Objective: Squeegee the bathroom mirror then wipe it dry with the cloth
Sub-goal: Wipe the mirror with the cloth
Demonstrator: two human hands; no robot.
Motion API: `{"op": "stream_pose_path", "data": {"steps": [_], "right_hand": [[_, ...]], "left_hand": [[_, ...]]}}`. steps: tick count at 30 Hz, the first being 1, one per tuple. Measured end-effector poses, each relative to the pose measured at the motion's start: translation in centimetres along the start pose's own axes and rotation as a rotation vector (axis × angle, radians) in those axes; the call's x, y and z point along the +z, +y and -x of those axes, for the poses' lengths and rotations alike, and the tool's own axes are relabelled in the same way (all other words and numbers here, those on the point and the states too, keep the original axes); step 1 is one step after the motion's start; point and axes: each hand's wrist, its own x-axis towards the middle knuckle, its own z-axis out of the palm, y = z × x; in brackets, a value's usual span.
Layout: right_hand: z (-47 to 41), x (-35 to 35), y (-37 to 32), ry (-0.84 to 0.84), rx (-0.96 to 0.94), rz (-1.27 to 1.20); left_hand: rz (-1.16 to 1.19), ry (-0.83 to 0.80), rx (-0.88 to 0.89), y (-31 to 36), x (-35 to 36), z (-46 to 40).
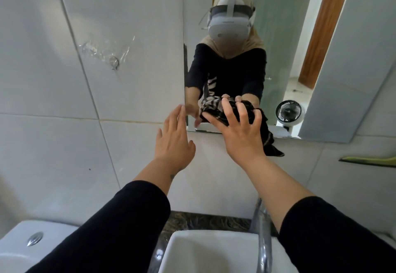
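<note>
Mirror fills the upper right of my view, fixed to a wall of large white tiles, and the cloth is pressed against its lower left corner. The cloth is dark with pale stripes, bunched up, with 1 loose end hanging below the mirror's bottom edge onto the wall. The right hand lies spread over the cloth, fingers splayed and curled onto it, holding it against the glass. The left hand is open and empty, fingers straight and slightly apart, its fingertips just beside the mirror's left edge, close to the cloth but not touching it. Both forearms wear black sleeves pushed back from the wrists.

Nothing stands between my hands and the glass. In the reflection I see the person wearing a white headset, a small round fan and a brown wooden door. A green-edged shelf juts from the wall at the right, below the mirror. Beneath my arms sit a white basin and a chrome tap; a toilet cistern with a chrome flush button is at the lower left. A clear plastic hook sticks to the tile left of the mirror. I can read no writing anywhere.
</note>
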Motion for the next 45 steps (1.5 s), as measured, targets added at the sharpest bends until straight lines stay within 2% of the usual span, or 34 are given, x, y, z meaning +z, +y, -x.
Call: {"op": "stream_pose_path", "data": {"steps": [5,9,13,16,20,23,25,33,35,38,42,45], "right_hand": [[2.0,0.2,3.9,-0.031,0.207,-0.117],[3.8,0.1,7.4,-0.104,0.394,-0.221],[5.6,0.2,10.5,-0.130,0.655,-0.283],[6.7,0.9,11.9,-0.077,0.871,-0.305],[7.9,2.3,12.0,0.006,1.042,-0.345],[8.0,3.0,10.7,-0.010,1.194,-0.412],[7.7,3.1,9.1,-0.020,1.174,-0.414],[4.9,2.2,0.5,-0.052,0.894,-0.415],[4.3,2.1,-1.7,-0.038,0.784,-0.384],[3.9,2.1,-5.3,-0.147,0.599,-0.388],[3.1,2.1,-8.9,-0.109,0.417,-0.279],[2.1,1.2,-10.7,-0.127,0.317,-0.333]], "left_hand": [[0.024,-0.091,-0.099,1.5,0.4,0.2],[0.035,-0.100,-0.145,2.4,0.5,0.1],[0.049,-0.039,-0.137,2.5,1.3,0.2],[0.068,0.025,-0.120,2.4,2.2,0.2],[0.106,0.126,-0.076,2.0,3.5,0.1],[0.149,0.188,-0.039,1.6,4.3,0.1],[0.169,0.214,-0.020,1.3,4.8,0.1],[0.228,0.230,0.066,0.2,5.0,0.7],[0.292,0.238,0.101,0.0,4.7,0.7],[0.346,0.258,0.138,-1.0,4.2,0.9],[0.375,0.263,0.075,-3.1,2.9,1.3],[0.398,0.241,-0.001,-4.8,1.6,1.6]]}}
